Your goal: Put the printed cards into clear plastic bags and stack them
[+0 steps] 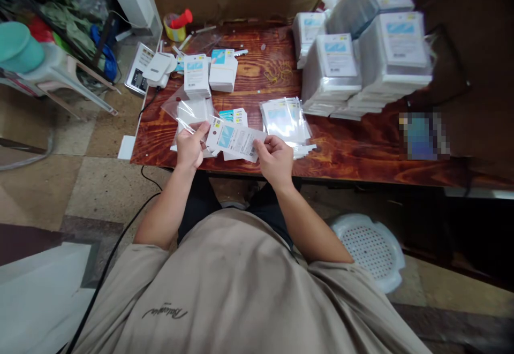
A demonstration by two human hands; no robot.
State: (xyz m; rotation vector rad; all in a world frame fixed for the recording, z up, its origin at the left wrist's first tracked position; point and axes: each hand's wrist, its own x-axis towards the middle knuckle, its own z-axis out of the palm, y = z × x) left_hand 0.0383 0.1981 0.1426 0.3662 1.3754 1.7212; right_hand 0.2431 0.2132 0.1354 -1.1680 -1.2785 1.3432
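My right hand (pixel 276 160) pinches the lower right end of a white printed card (pixel 236 138) with a blue picture and a hang hole. The card is tilted, its left end close to the fingertips of my left hand (pixel 190 146). That hand is closed on a clear plastic bag (pixel 172 106), which sticks out to the upper left. Whether the left fingers also touch the card, I cannot tell. Under the hands lie a white stack (pixel 193 112) and a pile of printed cards (pixel 240 115). Bagged cards (pixel 281 115) lie just beyond my right hand.
Tall stacks of bagged cards (pixel 335 70) stand on the right of the wooden table (pixel 257 70). More card stacks (pixel 196 75), a digital scale (pixel 138 70), a tape roll (pixel 175 30) and yellow rubber bands (pixel 278 72) lie further back. A white stool (pixel 367 252) is at lower right.
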